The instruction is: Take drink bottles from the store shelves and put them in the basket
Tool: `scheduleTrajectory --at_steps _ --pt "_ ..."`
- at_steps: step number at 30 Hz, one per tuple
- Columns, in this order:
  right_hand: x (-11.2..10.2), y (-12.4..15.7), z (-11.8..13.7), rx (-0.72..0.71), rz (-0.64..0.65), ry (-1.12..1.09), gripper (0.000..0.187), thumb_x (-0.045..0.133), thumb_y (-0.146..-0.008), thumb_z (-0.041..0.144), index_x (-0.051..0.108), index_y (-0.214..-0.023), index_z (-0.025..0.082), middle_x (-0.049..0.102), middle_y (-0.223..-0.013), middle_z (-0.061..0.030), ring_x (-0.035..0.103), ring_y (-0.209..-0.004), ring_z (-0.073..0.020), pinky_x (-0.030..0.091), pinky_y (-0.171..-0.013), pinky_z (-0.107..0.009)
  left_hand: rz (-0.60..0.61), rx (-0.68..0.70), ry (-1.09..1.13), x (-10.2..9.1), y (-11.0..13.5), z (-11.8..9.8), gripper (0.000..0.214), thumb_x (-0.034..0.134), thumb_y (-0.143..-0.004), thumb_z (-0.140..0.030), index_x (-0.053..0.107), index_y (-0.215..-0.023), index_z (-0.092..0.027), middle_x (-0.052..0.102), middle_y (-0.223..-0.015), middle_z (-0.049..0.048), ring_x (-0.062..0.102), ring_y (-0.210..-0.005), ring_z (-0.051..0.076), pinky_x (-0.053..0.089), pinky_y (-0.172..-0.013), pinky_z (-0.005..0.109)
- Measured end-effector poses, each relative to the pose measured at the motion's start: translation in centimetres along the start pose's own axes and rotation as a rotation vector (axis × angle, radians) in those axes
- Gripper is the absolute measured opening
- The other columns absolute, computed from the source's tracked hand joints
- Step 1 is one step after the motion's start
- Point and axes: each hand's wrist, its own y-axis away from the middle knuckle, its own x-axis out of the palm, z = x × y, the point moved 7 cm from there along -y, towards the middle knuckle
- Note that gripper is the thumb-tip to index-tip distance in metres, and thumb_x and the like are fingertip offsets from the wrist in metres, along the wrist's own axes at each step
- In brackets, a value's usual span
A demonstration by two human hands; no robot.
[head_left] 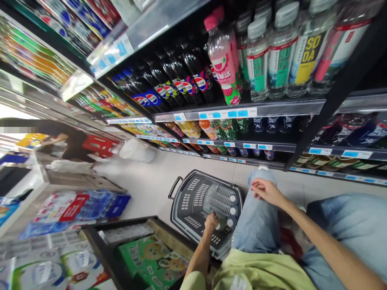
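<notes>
A dark grey shopping basket [193,235] sits on the floor in front of me, its handle out to the left. Several clear bottles [219,201] with white caps lie inside it, side by side. My left hand [211,221] reaches down into the basket with its fingers closed at the capped end of one bottle; part of the grip is hidden. Above my bent knee, near the basket's right side, my right hand [264,189] hangs with loosely bent fingers, holding nothing.
Shelves hold cola bottles [184,86], a pink strawberry drink [223,66] and soda water bottles [282,52]. Wrapped water packs [75,207] and a green carton [148,257] stand at left. Farther off are a white bucket [137,151], a red basket [101,146] and another person [74,141].
</notes>
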Motion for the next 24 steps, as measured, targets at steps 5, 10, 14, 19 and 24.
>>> scheduleTrajectory --at_steps 5,10,14,19,24 --pt "0.4 -0.3 0.0 -0.06 0.012 0.015 0.033 0.067 -0.087 0.05 0.065 -0.098 0.02 0.075 -0.087 -0.0074 0.075 -0.066 -0.0207 0.059 -0.05 -0.029 -0.201 0.188 0.096 -8.9 -3.7 -5.7 0.019 0.055 -0.091 -0.011 0.07 -0.101 -0.018 0.077 -0.101 0.0114 0.075 -0.102 0.025 0.054 -0.093 0.034" --pt "0.8 -0.5 -0.4 -0.107 0.03 0.068 0.023 0.062 -0.088 0.041 0.065 -0.097 0.02 0.075 -0.082 -0.0057 0.074 -0.065 -0.0204 0.057 -0.051 -0.028 -0.432 0.468 0.148 -21.1 -7.5 -15.8 0.038 0.053 -0.094 -0.015 0.062 -0.132 -0.017 0.069 -0.133 0.0158 0.066 -0.125 0.025 0.05 -0.111 0.041" --pt "0.7 -0.5 -0.3 -0.136 0.035 0.136 0.02 0.059 -0.091 0.038 0.067 -0.098 0.021 0.074 -0.072 -0.0046 0.071 -0.06 -0.0202 0.056 -0.055 -0.029 -0.631 0.69 0.154 -30.7 -8.2 -24.9 0.062 0.056 -0.094 -0.021 0.044 -0.154 -0.014 0.051 -0.157 0.0208 0.043 -0.151 0.03 0.037 -0.125 0.05" --pt "0.7 -0.6 0.0 -0.098 0.062 0.164 0.017 0.057 -0.09 0.034 0.067 -0.097 0.022 0.076 -0.072 -0.0044 0.068 -0.056 -0.0196 0.053 -0.056 -0.029 -0.781 0.765 -0.062 -37.7 -6.8 -34.1 0.066 0.057 -0.096 -0.03 0.042 -0.156 -0.006 0.046 -0.16 0.026 0.039 -0.153 0.037 0.033 -0.126 0.052" --pt "0.7 -0.4 0.9 -0.077 0.073 0.17 0.014 0.054 -0.091 0.025 0.066 -0.096 0.021 0.074 -0.069 -0.0035 0.069 -0.057 -0.0188 0.05 -0.054 -0.026 -0.717 0.649 -0.274 -39.4 -7.3 -38.0 0.045 0.056 -0.098 -0.032 0.064 -0.135 -0.008 0.068 -0.134 0.0248 0.056 -0.136 0.04 0.041 -0.117 0.051"
